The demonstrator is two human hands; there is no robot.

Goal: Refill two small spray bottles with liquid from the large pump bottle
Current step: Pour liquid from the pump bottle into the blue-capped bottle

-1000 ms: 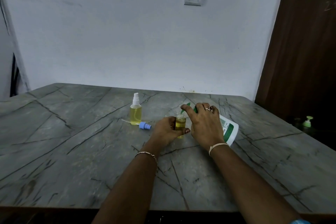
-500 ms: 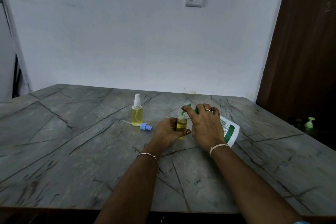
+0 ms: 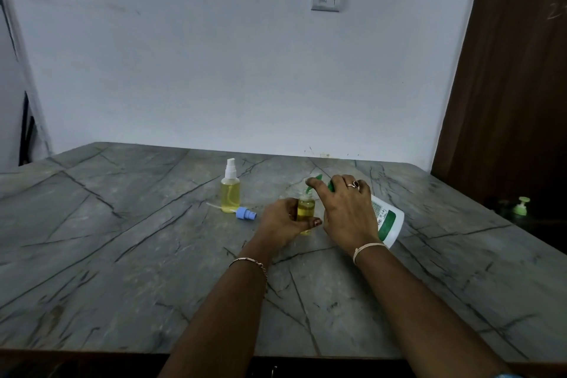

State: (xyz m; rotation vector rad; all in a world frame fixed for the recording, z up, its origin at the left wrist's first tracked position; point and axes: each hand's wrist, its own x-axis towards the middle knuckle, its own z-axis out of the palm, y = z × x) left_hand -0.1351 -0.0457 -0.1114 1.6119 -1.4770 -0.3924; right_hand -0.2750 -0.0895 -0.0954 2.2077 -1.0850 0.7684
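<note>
At mid-table the likely light, slippery small spray bottle (image 3: 306, 209) is being gripped round its body by the left hand (image 3: 283, 218), the large pump bottle (image 3: 388, 221) being clasped at its head by the right hand (image 3: 346, 212).

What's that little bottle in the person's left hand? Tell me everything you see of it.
The small bottle is clear, plastic by its look, and nearly full of yellow liquid. It stands upright on the grey veined table, with no spray head on its neck. The left hand grips it, thumb across its front. The green spout of the large pump bottle, under the right hand, hangs right at its mouth.
</note>
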